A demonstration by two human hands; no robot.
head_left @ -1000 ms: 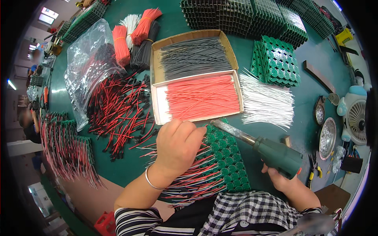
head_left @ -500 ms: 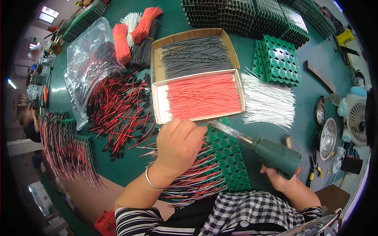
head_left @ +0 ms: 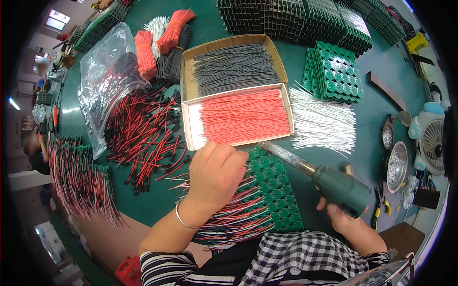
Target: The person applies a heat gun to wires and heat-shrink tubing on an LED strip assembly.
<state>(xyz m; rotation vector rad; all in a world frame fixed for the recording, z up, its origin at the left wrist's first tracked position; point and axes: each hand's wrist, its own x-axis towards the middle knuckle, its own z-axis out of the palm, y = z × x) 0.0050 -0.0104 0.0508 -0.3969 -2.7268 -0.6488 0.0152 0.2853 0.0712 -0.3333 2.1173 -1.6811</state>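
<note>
Left hand (head_left: 217, 171) is near the board's (head_left: 280, 195) far-left corner — right hand (head_left: 340, 218) holds the tool (head_left: 341, 191), tip (head_left: 265, 146) by the far edge.

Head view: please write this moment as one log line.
left hand: curled at upper end of green board, held item unclear | right hand: holding green tool, tip nearby | wires: spread leftward from board
</note>
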